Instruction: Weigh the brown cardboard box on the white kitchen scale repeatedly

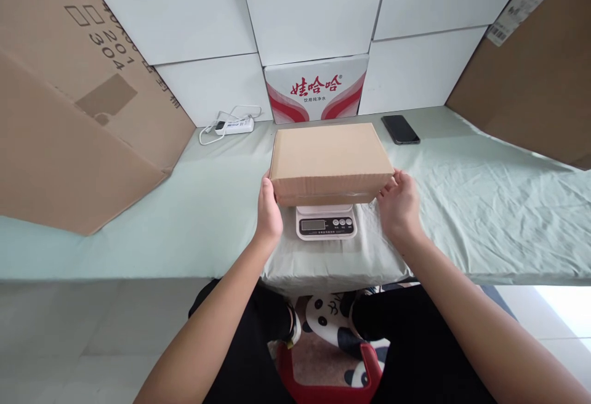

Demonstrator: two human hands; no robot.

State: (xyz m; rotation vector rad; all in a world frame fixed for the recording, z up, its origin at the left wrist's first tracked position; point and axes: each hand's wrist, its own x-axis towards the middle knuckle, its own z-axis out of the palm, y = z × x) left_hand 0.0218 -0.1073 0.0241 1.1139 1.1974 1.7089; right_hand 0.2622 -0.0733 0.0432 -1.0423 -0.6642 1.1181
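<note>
One cardboard box (pixel 330 161) sits on one scale (pixel 325 222), between the left hand (pixel 268 210) and right hand (pixel 398 205), both open-fingered against its ends. One phone (pixel 400 129) lies beyond the right hand.

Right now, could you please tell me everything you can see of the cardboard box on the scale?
The cardboard box is plain brown, flat and rectangular, closed, with clear tape along its near edge. It lies level on the small white scale, covering its platform. The left hand touches its left end; the right hand is at its right corner, fingers open.
</note>
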